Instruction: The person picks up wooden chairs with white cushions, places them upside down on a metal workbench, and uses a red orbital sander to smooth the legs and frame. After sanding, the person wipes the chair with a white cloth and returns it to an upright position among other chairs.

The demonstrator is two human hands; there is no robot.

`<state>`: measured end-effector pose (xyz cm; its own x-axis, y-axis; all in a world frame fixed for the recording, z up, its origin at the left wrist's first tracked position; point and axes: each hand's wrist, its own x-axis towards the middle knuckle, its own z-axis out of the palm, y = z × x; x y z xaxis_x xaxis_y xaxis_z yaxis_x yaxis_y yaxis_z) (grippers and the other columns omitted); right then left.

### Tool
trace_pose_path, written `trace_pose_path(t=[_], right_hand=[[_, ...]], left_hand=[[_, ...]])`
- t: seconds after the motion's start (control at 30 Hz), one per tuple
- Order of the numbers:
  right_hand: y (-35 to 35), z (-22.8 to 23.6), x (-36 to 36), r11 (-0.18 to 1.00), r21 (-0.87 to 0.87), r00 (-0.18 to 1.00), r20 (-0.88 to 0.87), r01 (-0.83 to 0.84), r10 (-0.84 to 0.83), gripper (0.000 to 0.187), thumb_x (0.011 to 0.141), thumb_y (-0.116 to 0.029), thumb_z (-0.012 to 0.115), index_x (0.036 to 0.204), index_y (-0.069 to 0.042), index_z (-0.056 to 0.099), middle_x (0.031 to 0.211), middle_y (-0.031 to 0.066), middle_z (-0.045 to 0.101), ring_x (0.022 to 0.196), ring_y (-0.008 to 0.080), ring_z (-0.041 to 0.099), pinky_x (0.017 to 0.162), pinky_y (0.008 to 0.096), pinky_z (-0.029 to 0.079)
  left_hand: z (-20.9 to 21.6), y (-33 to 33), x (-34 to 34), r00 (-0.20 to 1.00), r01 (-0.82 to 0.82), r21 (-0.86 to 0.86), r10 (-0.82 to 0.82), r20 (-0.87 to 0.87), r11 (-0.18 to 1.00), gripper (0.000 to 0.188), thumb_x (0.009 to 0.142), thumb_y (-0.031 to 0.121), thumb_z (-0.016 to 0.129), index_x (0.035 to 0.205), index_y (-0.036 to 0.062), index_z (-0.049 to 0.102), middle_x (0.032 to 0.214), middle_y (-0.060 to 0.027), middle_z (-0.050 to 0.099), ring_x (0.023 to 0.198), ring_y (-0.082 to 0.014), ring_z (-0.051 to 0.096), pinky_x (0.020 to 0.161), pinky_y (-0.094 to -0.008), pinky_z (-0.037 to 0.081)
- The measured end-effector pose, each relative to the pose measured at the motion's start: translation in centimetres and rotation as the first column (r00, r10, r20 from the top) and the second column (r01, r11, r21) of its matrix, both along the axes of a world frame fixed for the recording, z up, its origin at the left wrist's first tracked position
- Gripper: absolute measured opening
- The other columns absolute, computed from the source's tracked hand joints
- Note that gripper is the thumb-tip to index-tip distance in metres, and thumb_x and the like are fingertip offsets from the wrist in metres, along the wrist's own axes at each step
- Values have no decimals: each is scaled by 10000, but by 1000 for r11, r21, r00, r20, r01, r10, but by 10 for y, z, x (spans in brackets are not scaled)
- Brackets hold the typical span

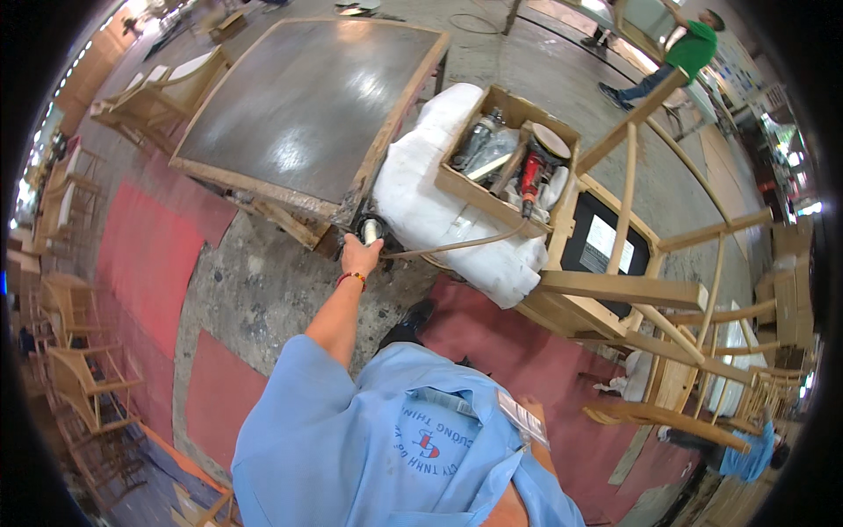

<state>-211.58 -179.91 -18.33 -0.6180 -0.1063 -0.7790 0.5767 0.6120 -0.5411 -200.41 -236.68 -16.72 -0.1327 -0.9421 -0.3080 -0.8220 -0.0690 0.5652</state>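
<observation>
My left hand (pixel 358 256) reaches forward with its fingers closed around a short white cylindrical handle (pixel 371 230). Something dark and round lies just behind that handle, at the near corner of a low table (pixel 303 105) with a grey, shiny top and a wooden border. Exactly what tool the handle belongs to is not clear. Beside my left hand, a thin brown hose (pixel 457 248) runs off to the right. My right hand (pixel 533 411) hangs low by my side, partly covered by my shirt and a badge; its fingers are hidden.
A cardboard box (pixel 493 204) with a red power tool (pixel 531 176) and bottles rests on a white-wrapped bundle (pixel 413 180). An overturned wooden chair (pixel 623 290) stands at right. Red sheets (pixel 145 255) cover parts of the floor. A person in green (pixel 689 57) works at far right.
</observation>
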Motion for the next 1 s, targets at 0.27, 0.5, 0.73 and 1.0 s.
trace_pose_path(t=[0.27, 0.5, 0.73, 1.0], right_hand=[[-42, 68, -37, 992, -47, 960, -263, -117, 100, 340, 895, -192, 641, 1167, 11, 617, 933, 93, 685, 799, 162, 647, 658, 298, 527], [-106, 286, -34, 857, -49, 413, -889, -512, 196, 368, 833, -156, 704, 1164, -10, 634, 1037, 143, 654, 966, 297, 618, 863, 375, 502], [-125, 392, -39, 792, 405, -165, -913, -456, 373, 475, 723, -140, 763, 1166, -30, 632, 999, 125, 623, 1010, 301, 561, 863, 371, 482], [-104, 444, -77, 934, 8, 296, -947, -356, 121, 347, 779, -91, 798, 1082, -16, 646, 964, 43, 657, 844, 103, 610, 715, 267, 492]], left_hand=[[12, 10, 9, 859, -105, -39, 71, -507, 994, 297, 888, 197, 633, 1039, -53, 580, 850, -117, 641, 738, -172, 626, 708, -326, 512], [208, 133, -45, 475, 383, -304, -468, -746, 873, 229, 933, 130, 570, 1113, -11, 553, 899, -63, 605, 776, -118, 591, 672, -267, 475], [341, 243, -106, -223, 600, -799, -952, -208, 34, 403, 739, 97, 740, 1111, 27, 601, 919, -129, 651, 802, -257, 640, 732, -348, 510], [345, 252, -177, -223, 537, -785, -845, -486, 310, 605, 741, 220, 827, 1231, 40, 520, 1033, -130, 641, 966, -277, 635, 850, -355, 501]])
